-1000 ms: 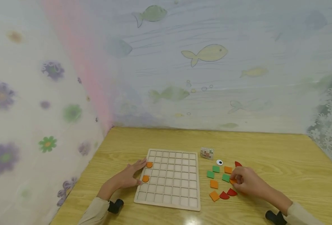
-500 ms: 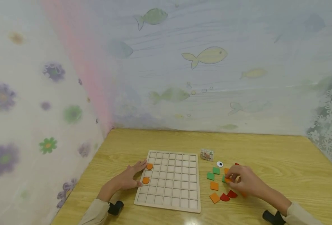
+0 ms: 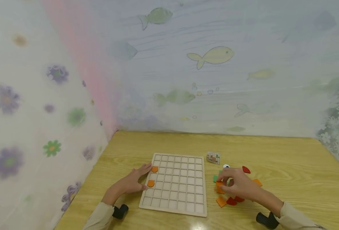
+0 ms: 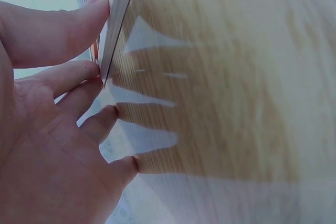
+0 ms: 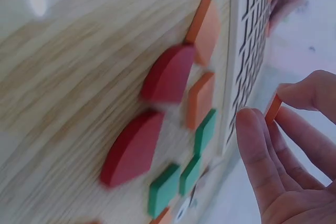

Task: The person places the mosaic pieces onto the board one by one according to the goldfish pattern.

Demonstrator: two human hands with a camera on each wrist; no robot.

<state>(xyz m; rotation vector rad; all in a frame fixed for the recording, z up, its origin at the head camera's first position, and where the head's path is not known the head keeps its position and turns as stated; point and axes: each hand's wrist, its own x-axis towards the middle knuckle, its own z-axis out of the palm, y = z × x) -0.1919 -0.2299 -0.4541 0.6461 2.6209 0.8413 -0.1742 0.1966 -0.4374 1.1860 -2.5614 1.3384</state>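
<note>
A pale wooden grid board point(image 3: 175, 182) lies on the table, two orange discs, an upper one point(image 3: 155, 169) and a lower one point(image 3: 151, 183), in its left column. My left hand point(image 3: 130, 181) rests at the board's left edge, thumb and fingers mostly straight and touching it. Right of the board, my right hand point(image 3: 241, 185) pinches an orange piece point(image 5: 273, 107) between thumb and fingertips, raised above the table. Its full outline is hidden. Beneath and around that hand lie red quarter-round pieces point(image 5: 169, 74), green squares point(image 5: 164, 190) and orange squares point(image 3: 221, 201).
A small card with a coloured grid picture point(image 3: 213, 157) sits beyond the board's upper right corner. Near it is a white eye piece point(image 3: 226, 166), partly covered by the right hand. One red piece point(image 3: 246, 169) and an orange piece point(image 3: 257, 182) lie farther right. Painted walls enclose the table.
My right hand has moved left over the loose pieces, carrying the orange piece it took hold of, toward the board. My left hand stays at the board's edge.
</note>
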